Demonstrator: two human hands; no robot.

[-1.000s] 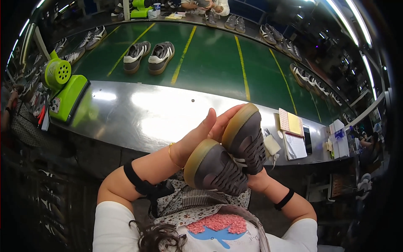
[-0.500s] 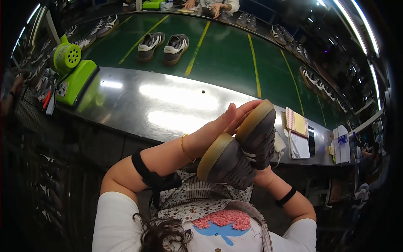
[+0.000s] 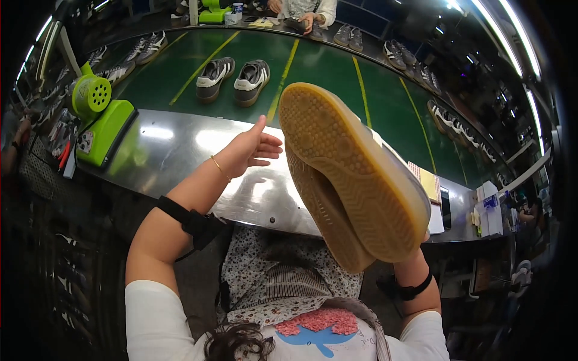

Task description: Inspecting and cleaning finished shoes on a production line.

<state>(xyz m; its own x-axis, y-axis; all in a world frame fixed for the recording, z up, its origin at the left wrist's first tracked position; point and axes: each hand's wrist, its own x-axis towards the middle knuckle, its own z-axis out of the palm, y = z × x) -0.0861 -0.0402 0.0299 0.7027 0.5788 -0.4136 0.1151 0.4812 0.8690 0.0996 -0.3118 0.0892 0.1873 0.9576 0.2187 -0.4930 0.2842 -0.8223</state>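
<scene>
My right hand (image 3: pixel 415 260) holds a pair of sneakers up over the metal counter. The gum-coloured sole of the front sneaker (image 3: pixel 352 165) faces me, with a bumpy front part and a zigzag tread. Behind it the second sneaker (image 3: pixel 325 213) shows part of its sole, pressed against the first. The shoes hide most of my right hand and its fingers. To the left of them, my left hand (image 3: pixel 257 150) is open and empty, thumb up and fingers apart. It does not touch the shoes.
A green belt with yellow lines (image 3: pixel 180 90) runs beyond the metal counter (image 3: pixel 162 162), carrying two grey sneakers (image 3: pixel 251 83). A lime-green machine (image 3: pixel 108 135) stands left. Right are a notepad (image 3: pixel 428 180) and white box (image 3: pixel 490 207). Across the belt, a person's hand (image 3: pixel 308 23) holds a shoe.
The sneakers have turned and risen, so their soles now face me. My left hand has come off them and moved left.
</scene>
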